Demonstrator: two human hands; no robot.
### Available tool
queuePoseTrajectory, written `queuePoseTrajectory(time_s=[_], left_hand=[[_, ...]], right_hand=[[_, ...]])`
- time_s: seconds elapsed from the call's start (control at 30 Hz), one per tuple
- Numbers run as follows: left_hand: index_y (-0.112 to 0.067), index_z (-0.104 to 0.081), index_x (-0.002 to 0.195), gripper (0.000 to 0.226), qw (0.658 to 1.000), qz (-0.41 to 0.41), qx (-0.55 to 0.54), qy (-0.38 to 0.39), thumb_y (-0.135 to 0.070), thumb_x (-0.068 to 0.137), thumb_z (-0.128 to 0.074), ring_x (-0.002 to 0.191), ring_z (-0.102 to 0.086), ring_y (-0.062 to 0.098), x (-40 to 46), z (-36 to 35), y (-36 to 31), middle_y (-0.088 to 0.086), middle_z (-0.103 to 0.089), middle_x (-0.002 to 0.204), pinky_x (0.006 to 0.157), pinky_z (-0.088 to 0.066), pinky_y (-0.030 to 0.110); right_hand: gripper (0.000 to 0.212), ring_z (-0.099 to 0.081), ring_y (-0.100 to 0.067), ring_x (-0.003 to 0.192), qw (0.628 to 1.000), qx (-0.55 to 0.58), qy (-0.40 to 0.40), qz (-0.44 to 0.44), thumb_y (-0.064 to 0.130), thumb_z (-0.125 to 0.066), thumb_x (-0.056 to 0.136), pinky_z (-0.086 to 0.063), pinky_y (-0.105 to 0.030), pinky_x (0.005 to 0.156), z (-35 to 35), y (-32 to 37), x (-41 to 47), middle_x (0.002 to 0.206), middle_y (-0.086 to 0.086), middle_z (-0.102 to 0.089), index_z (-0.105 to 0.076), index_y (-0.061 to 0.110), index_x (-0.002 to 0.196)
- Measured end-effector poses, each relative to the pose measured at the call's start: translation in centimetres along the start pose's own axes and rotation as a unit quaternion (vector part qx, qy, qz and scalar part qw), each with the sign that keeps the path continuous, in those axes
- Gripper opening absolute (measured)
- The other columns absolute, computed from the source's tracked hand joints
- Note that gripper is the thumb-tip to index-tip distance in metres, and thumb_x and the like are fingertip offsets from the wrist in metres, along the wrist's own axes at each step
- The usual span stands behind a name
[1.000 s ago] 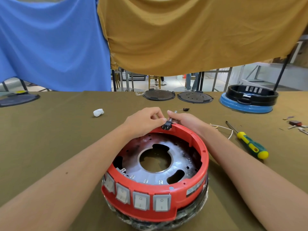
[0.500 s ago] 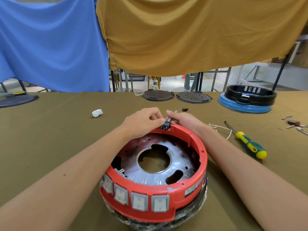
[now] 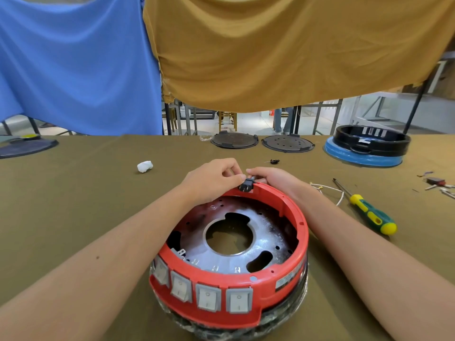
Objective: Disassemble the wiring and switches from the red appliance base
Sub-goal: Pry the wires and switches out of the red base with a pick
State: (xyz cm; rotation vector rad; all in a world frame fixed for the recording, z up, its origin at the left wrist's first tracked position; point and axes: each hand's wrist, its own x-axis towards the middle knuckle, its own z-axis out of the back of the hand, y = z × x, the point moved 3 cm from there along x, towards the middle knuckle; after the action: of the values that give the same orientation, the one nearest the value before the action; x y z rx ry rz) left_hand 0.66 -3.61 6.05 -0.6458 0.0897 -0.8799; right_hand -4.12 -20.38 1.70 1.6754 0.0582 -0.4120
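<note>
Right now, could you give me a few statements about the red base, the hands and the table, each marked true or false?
1. Both hands meet at a small black connector on the far rim of the red base. True.
2. The right hand holds the screwdriver. False: the screwdriver lies on the table to the right of the base, untouched.
3. Four grey rocker switches sit in the near wall of the base. True.
4. The left hand rests flat on the table. False: its fingers are curled at the connector.
5. The white wad lies inside the base. False: it lies on the table, to the far left of the base.
</note>
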Motion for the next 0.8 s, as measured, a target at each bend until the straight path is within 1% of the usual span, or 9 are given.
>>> queuePoseTrajectory(time_s=[0.1,0.2,0.27,0.33,0.43,0.5,0.6,0.73,0.8], left_hand=[[-0.034,-0.06,0.092,0.015,1.0,0.001,0.003,-0.001,-0.046,0.096,-0.053,0.09,-0.063,0.009,0.03,0.0,0.05,-0.016,-0.065,0.089,0.094,-0.049,0.045],[-0.034,-0.06,0.092,0.015,1.0,0.003,0.002,-0.001,-0.046,0.096,-0.053,0.09,-0.063,0.009,0.08,-0.04,0.05,-0.016,-0.065,0.09,0.094,-0.049,0.045],[-0.034,-0.06,0.093,0.015,1.0,0.003,0.004,0.0,-0.046,0.096,-0.052,0.091,-0.063,0.009,0.1,-0.02,0.04,-0.016,-0.065,0.091,0.094,-0.049,0.045],[-0.033,-0.06,0.093,0.015,1.0,0.003,0.004,-0.001,-0.046,0.096,-0.052,0.091,-0.063,0.01,0.05,0.01,0.02,-0.016,-0.064,0.092,0.093,-0.05,0.045],[-0.033,-0.06,0.093,0.016,1.0,0.004,0.002,-0.002,-0.046,0.096,-0.052,0.09,-0.064,0.011,0.0,0.02,-0.03,-0.016,-0.064,0.091,0.092,-0.05,0.046],[-0.033,-0.06,0.093,0.015,1.0,0.003,0.003,-0.002,-0.046,0.097,-0.052,0.09,-0.064,0.011,-0.03,0.03,-0.04,-0.017,-0.064,0.091,0.092,-0.05,0.046],[-0.034,-0.06,0.092,0.014,1.0,0.003,0.005,-0.002,-0.045,0.097,-0.052,0.092,-0.063,0.009,0.02,-0.01,-0.06,-0.017,-0.064,0.091,0.095,-0.049,0.045],[-0.034,-0.059,0.091,0.015,1.0,0.003,0.006,-0.002,-0.046,0.097,-0.052,0.093,-0.063,0.009,0.05,0.01,-0.06,-0.017,-0.064,0.091,0.096,-0.048,0.044],[-0.034,-0.059,0.091,0.015,1.0,0.003,0.007,-0.002,-0.046,0.096,-0.052,0.093,-0.063,0.009,0.04,0.01,-0.01,-0.017,-0.064,0.091,0.095,-0.049,0.044]], right_hand=[[0.027,-0.054,-0.018,0.059,1.0,-0.022,-0.01,-0.015,0.028,-0.061,0.097,-0.053,-0.024,0.057,-0.01,-0.06,-0.11,0.076,-0.008,-0.061,-0.064,0.005,0.111],[0.019,-0.038,-0.01,0.048,0.999,0.03,0.012,-0.02,0.025,-0.058,0.1,-0.032,-0.016,0.054,0.09,0.12,-0.11,0.059,0.003,-0.041,-0.056,0.011,0.087],[0.024,-0.033,-0.008,0.044,0.999,0.048,-0.003,-0.019,0.024,-0.057,0.1,-0.028,-0.015,0.052,0.22,0.1,0.02,0.056,0.005,-0.036,-0.053,0.012,0.079],[0.019,-0.037,-0.013,0.05,0.999,0.023,-0.027,-0.013,0.025,-0.058,0.099,-0.035,-0.019,0.054,0.15,0.03,0.0,0.064,-0.002,-0.041,-0.056,0.009,0.09],[0.022,-0.042,-0.017,0.055,0.999,-0.002,-0.033,-0.014,0.027,-0.06,0.098,-0.042,-0.022,0.059,0.02,0.03,-0.04,0.071,-0.006,-0.049,-0.057,0.006,0.105],[0.023,-0.045,-0.015,0.052,0.999,-0.002,-0.022,-0.025,0.027,-0.061,0.097,-0.044,-0.021,0.057,0.07,0.06,-0.13,0.067,-0.004,-0.052,-0.06,0.005,0.103],[0.024,-0.044,-0.01,0.043,0.999,0.042,0.017,-0.017,0.025,-0.059,0.099,-0.042,-0.017,0.048,0.31,0.25,-0.24,0.056,0.002,-0.045,-0.056,0.01,0.08],[0.017,-0.063,-0.02,0.065,0.997,0.043,0.067,-0.015,0.024,-0.055,0.101,-0.059,-0.03,0.068,0.31,0.23,-0.71,0.083,-0.01,-0.065,-0.059,0.007,0.099],[0.02,-0.067,-0.021,0.063,0.996,0.048,0.067,-0.019,0.025,-0.057,0.1,-0.061,-0.03,0.066,0.29,0.13,-0.83,0.081,-0.01,-0.07,-0.061,0.005,0.103]])
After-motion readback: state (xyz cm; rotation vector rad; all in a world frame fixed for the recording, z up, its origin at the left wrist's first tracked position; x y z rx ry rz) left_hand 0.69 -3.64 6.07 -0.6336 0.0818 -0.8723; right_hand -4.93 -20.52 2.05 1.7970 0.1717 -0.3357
